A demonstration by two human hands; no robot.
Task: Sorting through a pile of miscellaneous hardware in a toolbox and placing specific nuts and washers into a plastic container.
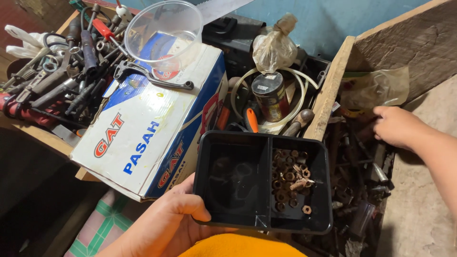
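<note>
The left hand grips with thumb over the near rim a black two-compartment tray, rusty nuts lying in its right part, while the right hand, fingers hidden, reaches into the wooden box of scrap metal at right.

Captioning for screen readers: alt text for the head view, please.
The left hand holds a black two-part tray, its right part full of rusty nuts and its left part bare. The right hand reaches into a wooden box of dark metal parts, beside a white and blue carton.
</note>
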